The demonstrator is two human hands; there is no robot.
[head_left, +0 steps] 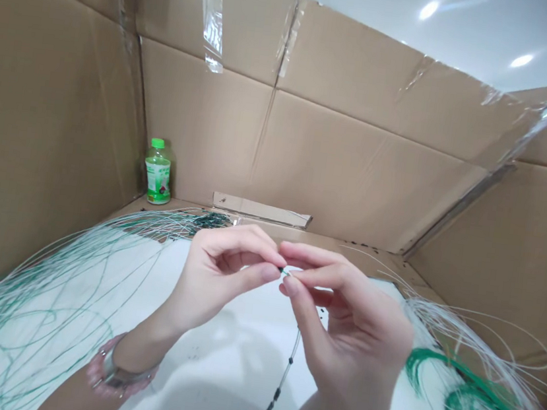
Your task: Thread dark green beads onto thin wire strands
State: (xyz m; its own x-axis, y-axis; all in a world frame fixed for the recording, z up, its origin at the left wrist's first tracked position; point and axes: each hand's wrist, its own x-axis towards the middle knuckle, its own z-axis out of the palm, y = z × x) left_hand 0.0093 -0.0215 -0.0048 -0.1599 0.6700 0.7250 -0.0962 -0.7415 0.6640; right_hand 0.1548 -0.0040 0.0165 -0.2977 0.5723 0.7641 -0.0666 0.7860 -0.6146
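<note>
Fingertip to fingertip, my two hands meet above the white work surface (pixel 215 357). My left hand (pixel 226 269) pinches a tiny dark piece (pixel 281 270) between thumb and index finger. Between thumb and fingers of my right hand (pixel 345 307) is a thin green and white wire (pixel 287 273); its end meets the dark piece. Whether the wire is inside that piece or only touching it, I cannot tell. Below my right hand hangs or lies a thin strand with small black sleeves (pixel 277 394) along it, its upper part partly hidden by the hand.
Cardboard walls (pixel 362 129) enclose the surface. Many green and white wires (pixel 43 290) spread on the left, with a bundle of dark ends (pixel 211 221) at the back. White wires (pixel 443 325) and green wires (pixel 468 408) lie on the right. A green-capped bottle (pixel 158 174) stands in the back left corner.
</note>
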